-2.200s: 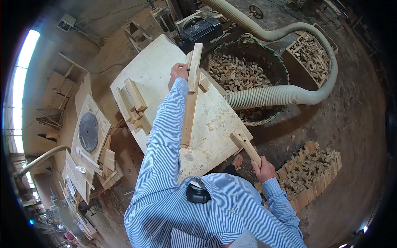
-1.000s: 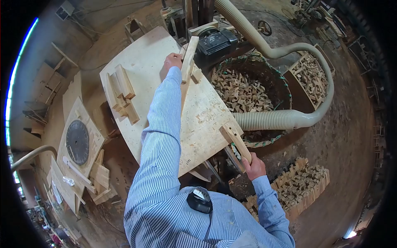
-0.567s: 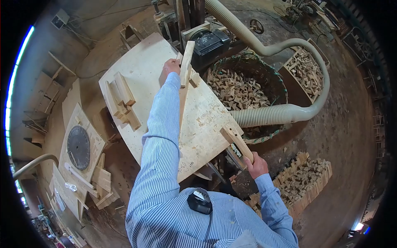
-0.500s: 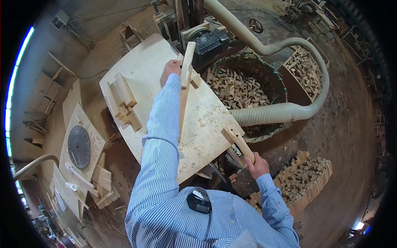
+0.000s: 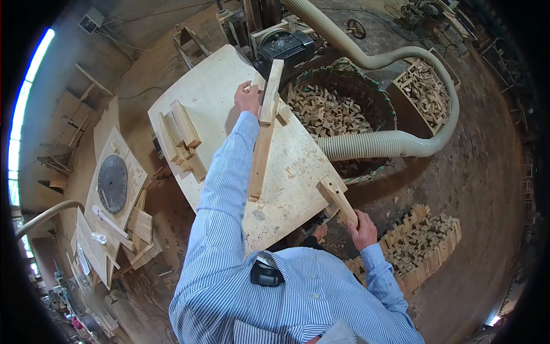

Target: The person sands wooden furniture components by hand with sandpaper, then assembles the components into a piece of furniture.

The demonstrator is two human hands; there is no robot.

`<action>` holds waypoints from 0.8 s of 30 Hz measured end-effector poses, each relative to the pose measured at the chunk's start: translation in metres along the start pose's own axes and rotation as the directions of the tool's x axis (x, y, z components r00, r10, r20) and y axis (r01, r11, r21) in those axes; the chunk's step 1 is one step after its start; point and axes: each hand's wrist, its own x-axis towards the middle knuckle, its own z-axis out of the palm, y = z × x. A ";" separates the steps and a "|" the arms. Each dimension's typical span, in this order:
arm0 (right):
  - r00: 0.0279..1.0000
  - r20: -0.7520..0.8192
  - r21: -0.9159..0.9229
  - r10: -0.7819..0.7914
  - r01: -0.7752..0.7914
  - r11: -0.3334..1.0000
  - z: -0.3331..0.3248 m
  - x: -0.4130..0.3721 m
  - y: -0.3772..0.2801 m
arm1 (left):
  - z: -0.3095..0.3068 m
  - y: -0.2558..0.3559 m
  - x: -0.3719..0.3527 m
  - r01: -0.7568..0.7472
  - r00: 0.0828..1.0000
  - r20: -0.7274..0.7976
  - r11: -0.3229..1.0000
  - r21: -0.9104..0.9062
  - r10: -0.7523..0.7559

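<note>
My left hand point(image 5: 247, 98) is closed on a small wooden piece point(image 5: 259, 83) near the far end of the pale worktable point(image 5: 286, 198). Right beside it a thick wooden block point(image 5: 272, 92) lies over a long wooden strip point(image 5: 261, 163) that runs along the tabletop. My right hand point(image 5: 362, 230) is wrapped round the near end of a wooden handle-like bar point(image 5: 340, 200), whose other end meets the table's right corner. Several cut wooden bars point(image 5: 184, 126) are piled on the table's left part.
Behind the table stands a black motor point(image 5: 286, 50). A ribbed hose point(image 5: 401, 140) curves round a basket point(image 5: 387, 109) of wood offcuts. More offcuts fill a crate point(image 5: 401, 86) and a low wooden enclosure point(image 5: 441, 258). A round saw blade point(image 5: 112, 184) lies at left.
My left hand has shifted slightly right, and the long strip beside it shows more. The bar in my right hand has moved a little right and down. The whole view has shifted.
</note>
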 end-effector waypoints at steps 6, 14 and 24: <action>0.798 -0.336 -0.066 -0.501 0.510 0.857 -0.003 0.069 -0.055 | -0.036 0.026 -0.128 0.149 0.929 0.358 0.979 -0.138 -0.091; 0.452 -0.303 -0.216 -0.839 0.825 0.523 0.002 0.168 -0.129 | -0.052 0.039 -0.251 0.448 0.748 0.590 0.888 -0.108 -0.306; 0.938 -0.245 0.593 -0.244 0.344 0.728 0.013 0.279 -0.143 | -0.055 -0.013 -0.225 -0.681 0.730 0.509 0.556 0.478 0.456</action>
